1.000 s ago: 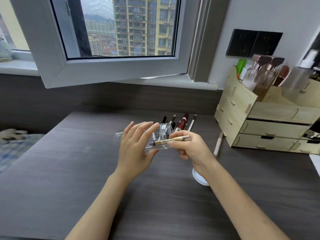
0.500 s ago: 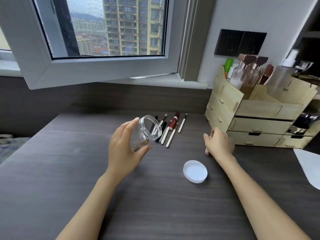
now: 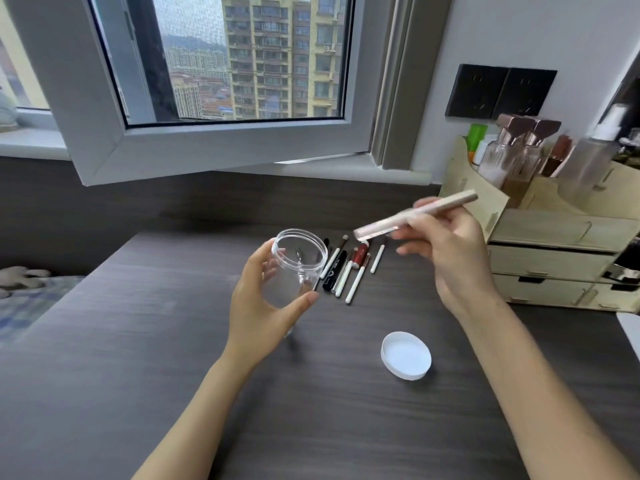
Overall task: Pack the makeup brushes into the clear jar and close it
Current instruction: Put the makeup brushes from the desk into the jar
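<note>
My left hand (image 3: 258, 306) holds the clear jar (image 3: 294, 268) above the dark desk, its open mouth tilted up and to the right. One small brush shows faintly inside it. To the jar's upper right, my right hand (image 3: 446, 251) grips a pale champagne-coloured makeup brush (image 3: 415, 213), held slanted with its lower end toward the jar. Several more brushes (image 3: 346, 268), white, black and red, lie in a row on the desk behind the jar. The white lid (image 3: 406, 355) rests upside down on the desk near my right forearm.
A wooden drawer organiser (image 3: 554, 244) with bottles on top stands at the right against the wall. An open window sash (image 3: 207, 147) juts in over the back of the desk (image 3: 138, 375). A bed with checked fabric (image 3: 27, 296) lies at the left.
My right hand put a gold brush into the jar, reached right to the organiser, picked up the pale brush there and lifted it back toward the jar. The jar now tilts more upright.
</note>
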